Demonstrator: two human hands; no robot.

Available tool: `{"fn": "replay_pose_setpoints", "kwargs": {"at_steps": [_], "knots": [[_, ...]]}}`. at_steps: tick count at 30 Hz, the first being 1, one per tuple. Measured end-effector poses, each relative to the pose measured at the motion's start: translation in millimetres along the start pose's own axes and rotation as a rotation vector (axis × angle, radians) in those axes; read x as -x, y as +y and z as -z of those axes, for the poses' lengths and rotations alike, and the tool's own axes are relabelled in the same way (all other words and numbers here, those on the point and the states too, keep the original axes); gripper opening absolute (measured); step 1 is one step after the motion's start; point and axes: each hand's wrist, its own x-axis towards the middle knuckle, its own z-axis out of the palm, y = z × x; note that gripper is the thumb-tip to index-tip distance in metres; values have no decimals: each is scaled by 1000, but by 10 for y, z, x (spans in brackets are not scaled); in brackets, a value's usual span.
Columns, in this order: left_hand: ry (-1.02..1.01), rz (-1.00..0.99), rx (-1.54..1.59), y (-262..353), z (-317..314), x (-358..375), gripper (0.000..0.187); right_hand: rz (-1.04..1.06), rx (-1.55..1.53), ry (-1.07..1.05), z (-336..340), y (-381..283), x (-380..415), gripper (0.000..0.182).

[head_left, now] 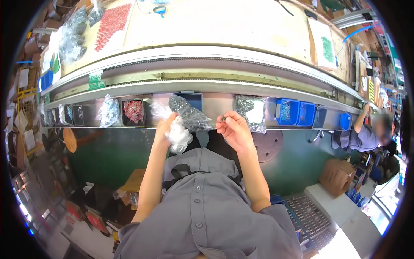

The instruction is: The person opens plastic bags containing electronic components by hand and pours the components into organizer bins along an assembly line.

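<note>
My left hand (164, 129) is closed round the gathered neck of a clear plastic bag (189, 115). Small dark parts fill the bag, which sags to the right over a blue bin (194, 98) on the narrow shelf. To the right of the bag, my right hand (235, 131) pinches a small dark part (224, 118) between thumb and fingertips. Its exact kind is too small to make out. Another clear bag (251, 110) with something pale lies on the shelf just beyond my right hand.
Along the shelf stand a black bin (133, 112) of red parts, a bagged bundle (109, 111) and blue bins (287, 111). Behind runs a conveyor rail (207, 82) with a green circuit board (96, 80). A co-worker (362, 134) sits at the far right. A round stool (267, 144) is below.
</note>
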Motion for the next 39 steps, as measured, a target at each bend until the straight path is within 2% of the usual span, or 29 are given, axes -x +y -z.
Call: {"fn": "replay_pose_setpoints", "kwargs": {"at_steps": [6,11,13,16,17,27,30,34,37,39], "knots": [[-10,51,-63,-117,-142,-252,22,129,-43,-83,-266,-41,134,9],[-19,8,-224,-66,-108,-177,26,179,-60,-20,-392,-89,220,6],[-38,-35,-438,-44,38,-148,35,194,-55,-15,-422,-100,242,6],[-9,-138,-457,-18,26,49,44,215,-29,-2,-456,-116,269,5],[-49,-108,-396,2,65,86,50,228,-7,9,-474,-123,275,5],[-3,-151,-442,70,185,92,45,301,119,42,-501,-120,279,5],[-9,-247,-653,5,218,14,37,304,166,104,-486,-144,269,3],[20,-238,-872,-93,307,-36,35,295,261,183,-111,-83,127,7],[19,-273,-927,-174,310,-88,38,142,437,323,274,36,-14,17],[37,-333,-995,-217,290,-152,41,84,470,346,601,166,-66,19]]}}
